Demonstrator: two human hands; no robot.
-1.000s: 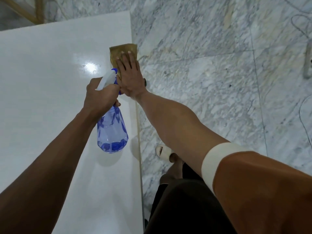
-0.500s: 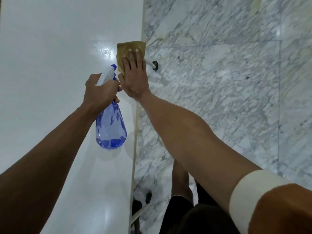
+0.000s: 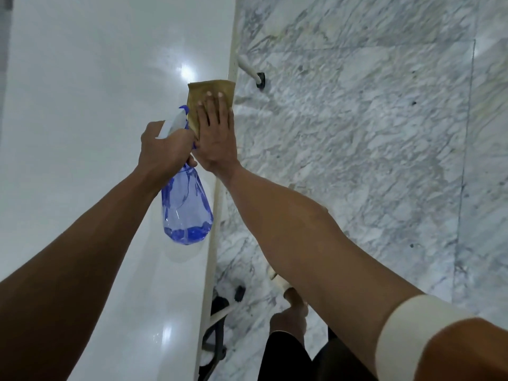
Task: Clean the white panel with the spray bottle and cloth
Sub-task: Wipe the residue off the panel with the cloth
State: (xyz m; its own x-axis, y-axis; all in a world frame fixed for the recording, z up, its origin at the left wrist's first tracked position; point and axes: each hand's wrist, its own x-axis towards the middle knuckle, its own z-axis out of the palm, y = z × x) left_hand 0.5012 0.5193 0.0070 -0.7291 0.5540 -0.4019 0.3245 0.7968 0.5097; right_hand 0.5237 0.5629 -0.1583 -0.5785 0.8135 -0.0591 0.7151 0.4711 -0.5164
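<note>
At panel's right edge, 12 o'clock from body: right hand (image 3: 217,138) flat, fingers spread, pressing tan cloth (image 3: 210,93) on white panel (image 3: 82,105); cloth has slid further along edge, wiping progressing. Left hand (image 3: 165,149) clenched around blue spray bottle (image 3: 187,210) at 11 o'clock, little liquid pooled at bottom.

Grey-veined marble floor (image 3: 357,133), thin tile joints, black-footed white leg (image 3: 251,71)

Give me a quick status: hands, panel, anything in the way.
Left hand gripping translucent blue spray bottle. Right hand flat on tan cloth, at glossy white panel right edge. Nothing blocking.
</note>
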